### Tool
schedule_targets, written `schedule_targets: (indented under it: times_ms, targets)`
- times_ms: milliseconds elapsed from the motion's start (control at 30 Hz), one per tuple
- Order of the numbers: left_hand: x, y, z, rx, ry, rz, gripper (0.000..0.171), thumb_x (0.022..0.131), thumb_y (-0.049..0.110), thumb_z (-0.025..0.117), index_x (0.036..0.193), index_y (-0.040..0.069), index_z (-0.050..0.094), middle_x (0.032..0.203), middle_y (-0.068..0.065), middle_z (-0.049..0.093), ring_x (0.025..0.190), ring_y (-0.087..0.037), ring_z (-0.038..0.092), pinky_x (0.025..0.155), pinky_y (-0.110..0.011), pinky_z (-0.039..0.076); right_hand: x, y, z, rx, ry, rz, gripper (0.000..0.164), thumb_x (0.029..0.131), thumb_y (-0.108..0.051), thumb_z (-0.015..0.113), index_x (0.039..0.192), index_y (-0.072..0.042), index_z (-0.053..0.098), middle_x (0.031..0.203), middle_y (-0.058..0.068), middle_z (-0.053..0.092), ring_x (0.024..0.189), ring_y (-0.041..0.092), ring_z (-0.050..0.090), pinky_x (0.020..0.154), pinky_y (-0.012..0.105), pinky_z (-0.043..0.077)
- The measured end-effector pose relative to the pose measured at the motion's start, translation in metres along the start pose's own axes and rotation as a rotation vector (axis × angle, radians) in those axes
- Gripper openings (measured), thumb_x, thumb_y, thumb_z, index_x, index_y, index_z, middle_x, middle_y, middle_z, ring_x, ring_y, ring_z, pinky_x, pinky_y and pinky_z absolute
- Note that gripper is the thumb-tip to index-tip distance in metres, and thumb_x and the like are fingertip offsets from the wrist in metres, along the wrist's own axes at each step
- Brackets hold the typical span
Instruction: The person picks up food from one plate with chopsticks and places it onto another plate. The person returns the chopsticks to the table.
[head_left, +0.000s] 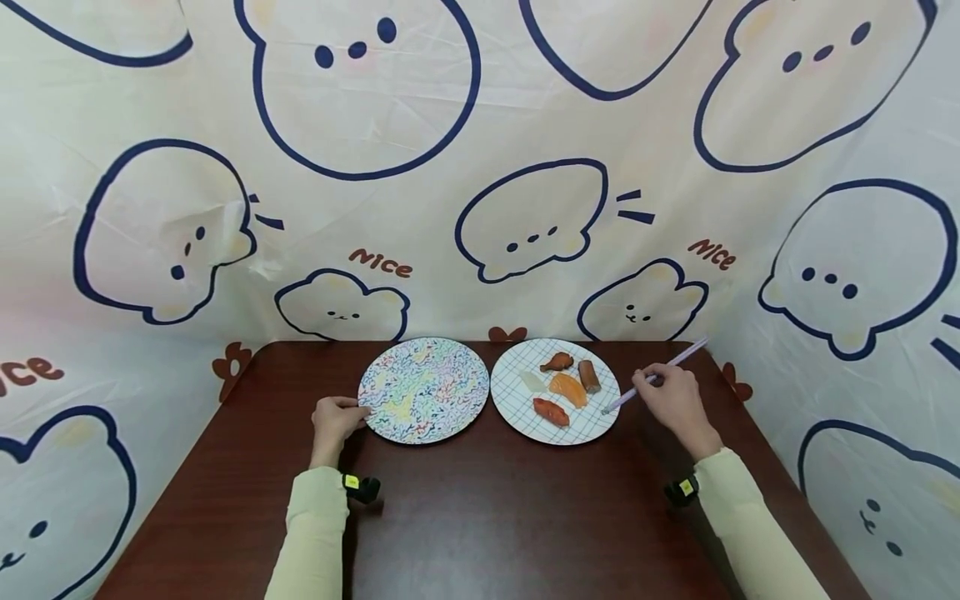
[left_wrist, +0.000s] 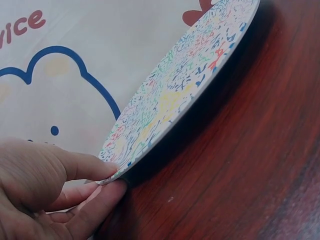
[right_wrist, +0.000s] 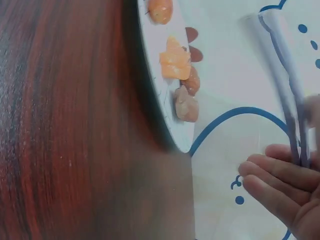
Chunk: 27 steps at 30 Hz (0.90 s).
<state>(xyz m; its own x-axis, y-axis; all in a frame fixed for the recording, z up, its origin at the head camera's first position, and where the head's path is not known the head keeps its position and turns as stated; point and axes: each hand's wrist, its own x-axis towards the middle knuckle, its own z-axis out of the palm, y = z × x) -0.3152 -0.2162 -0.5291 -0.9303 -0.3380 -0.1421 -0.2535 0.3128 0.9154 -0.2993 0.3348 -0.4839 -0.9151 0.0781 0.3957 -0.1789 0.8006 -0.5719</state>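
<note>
In the head view, my left hand is at the left rim of a round plate covered in multicoloured squiggles. Its thumb lies on top of the rim, fingers underneath, pinching it. My right hand holds a long pale purple utensil with two slender arms; whether it is tongs or chopsticks is unclear. The utensil's lower end is over the right rim of a white grid-patterned plate. On this plate are a drumstick, a brown cylindrical piece, an orange slice, a reddish-orange piece and a pale translucent piece.
The two plates stand side by side near the back edge of a dark brown wooden table. A cream cloth with blue-outlined cartoon bears hangs behind and along both sides. Each wrist wears a small black camera on a band.
</note>
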Motion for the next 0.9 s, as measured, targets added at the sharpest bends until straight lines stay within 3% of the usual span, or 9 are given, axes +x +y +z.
schedule_targets:
  times_ms: [133,233,367,500,600,667,767,833,900]
  targets:
    - [0.001,0.001,0.000,-0.005,-0.009,-0.004,0.040,0.089,0.006,0.074,0.118,-0.018,0.062,0.118,-0.034,0.056,0.068,-0.012,0.068,0.068,-0.029,0.061,-0.001,-0.002,-0.005,0.041,-0.047,0.022,0.033,0.103,-0.020,0.046,0.103,-0.004,0.074,0.060,0.003,0.051,0.047,0.018,0.042,0.044,0.031,0.035]
    - [0.001,0.001,0.000,-0.007,-0.009,-0.001,0.040,0.088,0.006,0.074,0.118,-0.019,0.061,0.118,-0.035,0.056,0.068,-0.013,0.069,0.068,-0.030,0.061,-0.001,-0.006,-0.007,0.089,-0.084,-0.011,0.026,0.095,-0.005,0.052,0.114,-0.002,0.070,0.082,0.013,0.070,0.055,0.018,0.051,0.047,0.029,0.038]
    - [0.001,0.001,0.000,-0.008,-0.010,0.001,0.040,0.088,0.004,0.074,0.117,-0.020,0.061,0.116,-0.035,0.057,0.071,-0.016,0.071,0.068,-0.031,0.061,-0.002,-0.011,-0.006,0.121,-0.029,-0.092,0.015,0.089,0.002,0.068,0.104,0.001,0.066,0.111,0.021,0.075,0.071,0.012,0.063,0.054,0.022,0.045]
    - [0.000,0.003,0.000,-0.002,-0.010,-0.001,0.039,0.088,0.004,0.074,0.116,-0.019,0.062,0.117,-0.035,0.057,0.071,-0.017,0.071,0.068,-0.030,0.061,-0.004,-0.020,-0.005,0.143,0.107,-0.160,0.021,0.094,-0.012,0.072,0.079,-0.002,0.062,0.079,0.017,0.074,0.061,-0.002,0.058,0.052,0.015,0.042]
    - [0.000,0.003,0.000,0.017,-0.002,0.013,0.039,0.088,0.005,0.075,0.116,-0.019,0.063,0.117,-0.035,0.057,0.070,-0.016,0.071,0.067,-0.030,0.061,-0.005,-0.029,-0.007,0.160,0.153,-0.200,0.038,0.104,-0.021,0.059,0.071,-0.003,0.063,0.062,0.011,0.066,0.050,-0.001,0.053,0.046,0.017,0.041]
    - [0.001,0.003,0.001,0.041,0.008,0.024,0.038,0.088,0.006,0.075,0.116,-0.018,0.064,0.117,-0.035,0.058,0.069,-0.016,0.071,0.067,-0.030,0.060,-0.006,-0.033,-0.009,0.151,0.134,-0.220,0.042,0.108,-0.022,0.050,0.077,-0.001,0.069,0.061,0.007,0.066,0.051,0.003,0.057,0.044,0.020,0.043]
    - [0.000,0.002,0.001,0.084,0.016,0.035,0.038,0.089,0.007,0.075,0.116,-0.017,0.064,0.116,-0.036,0.059,0.069,-0.017,0.072,0.066,-0.031,0.060,-0.008,-0.039,-0.012,0.090,0.070,-0.203,0.045,0.109,-0.023,0.047,0.075,-0.001,0.065,0.055,0.005,0.053,0.046,0.015,0.047,0.039,0.027,0.039]
    - [0.000,0.002,0.001,0.109,0.021,0.035,0.038,0.089,0.008,0.075,0.116,-0.017,0.065,0.115,-0.035,0.060,0.069,-0.018,0.072,0.065,-0.031,0.059,-0.010,-0.043,-0.013,0.030,0.052,-0.224,0.039,0.109,-0.021,0.047,0.088,0.003,0.071,0.063,0.009,0.059,0.055,0.021,0.054,0.046,0.033,0.047]
    - [-0.001,0.001,0.001,0.124,0.024,0.035,0.038,0.089,0.008,0.075,0.117,-0.016,0.065,0.115,-0.035,0.061,0.069,-0.018,0.071,0.065,-0.031,0.059,-0.011,-0.048,-0.014,0.006,0.047,-0.251,0.042,0.108,-0.020,0.050,0.077,0.002,0.065,0.063,0.013,0.056,0.055,0.025,0.052,0.048,0.037,0.046]
